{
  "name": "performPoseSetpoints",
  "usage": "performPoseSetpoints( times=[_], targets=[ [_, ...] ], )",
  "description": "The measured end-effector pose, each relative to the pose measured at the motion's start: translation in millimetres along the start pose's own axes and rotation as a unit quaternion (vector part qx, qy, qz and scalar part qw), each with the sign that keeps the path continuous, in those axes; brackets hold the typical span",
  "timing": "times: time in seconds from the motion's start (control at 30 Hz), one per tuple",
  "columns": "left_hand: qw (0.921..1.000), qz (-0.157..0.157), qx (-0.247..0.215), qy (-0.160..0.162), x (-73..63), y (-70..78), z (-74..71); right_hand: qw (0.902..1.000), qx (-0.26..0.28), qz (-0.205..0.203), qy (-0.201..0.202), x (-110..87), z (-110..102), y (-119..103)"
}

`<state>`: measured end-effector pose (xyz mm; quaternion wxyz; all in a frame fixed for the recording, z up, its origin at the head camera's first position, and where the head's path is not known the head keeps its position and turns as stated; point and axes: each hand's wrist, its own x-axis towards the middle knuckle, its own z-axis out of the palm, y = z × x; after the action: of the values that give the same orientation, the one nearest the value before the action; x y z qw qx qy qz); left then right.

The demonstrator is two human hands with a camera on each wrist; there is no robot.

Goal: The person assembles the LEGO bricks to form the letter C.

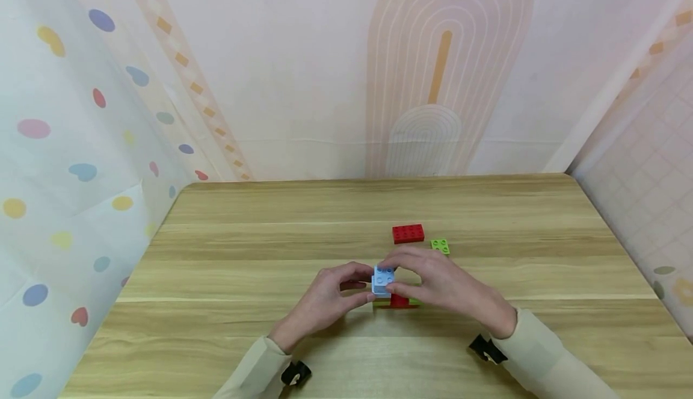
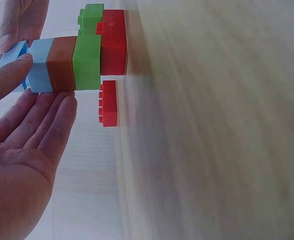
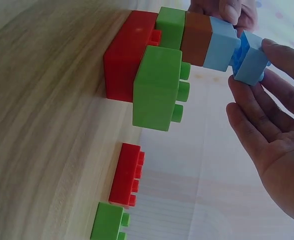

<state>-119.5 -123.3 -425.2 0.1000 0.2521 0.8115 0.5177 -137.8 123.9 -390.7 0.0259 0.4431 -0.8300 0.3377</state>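
My right hand [image 1: 435, 272] pinches a light blue toy building brick [image 3: 252, 59] between thumb and fingers. That brick tilts just above the studs of a second light blue brick [image 2: 40, 67], the top of a stack. Under it come a brown brick [image 2: 61, 64] and a green brick [image 2: 87, 62], standing on one end of a red base brick [image 2: 114, 42]. Another green brick [image 3: 157, 87] sits on the base's other end. My left hand [image 1: 327, 296] holds the stack near its top, thumb on one side and fingers on the other.
Behind the stack, a loose red brick [image 1: 408, 233] lies on the wooden table [image 1: 243, 236]. A small green brick [image 1: 440, 246] lies to its right, partly behind my right hand. Patterned cloth [image 1: 303, 74] hangs along the table's back and sides.
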Motion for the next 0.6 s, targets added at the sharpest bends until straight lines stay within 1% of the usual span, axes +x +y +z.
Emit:
performPoseSetpoints(
  times=[0.2, 0.37, 0.6],
  targets=[
    [1.0, -0.007, 0.004, 0.001, -0.4, 1.1, -0.5, 0.9999, 0.008, -0.01, -0.003, 1.8, 2.7, 1.1],
    [1.0, -0.001, 0.001, 0.001, -0.4, 0.6, -0.1, 0.9998, 0.014, -0.015, 0.0, 2.3, 4.9, 1.2],
    [1.0, 0.0, 0.002, 0.002, -0.5, 0.8, 0.0, 0.9999, 0.005, -0.013, 0.004, 2.5, 6.0, 0.3]
  ],
)
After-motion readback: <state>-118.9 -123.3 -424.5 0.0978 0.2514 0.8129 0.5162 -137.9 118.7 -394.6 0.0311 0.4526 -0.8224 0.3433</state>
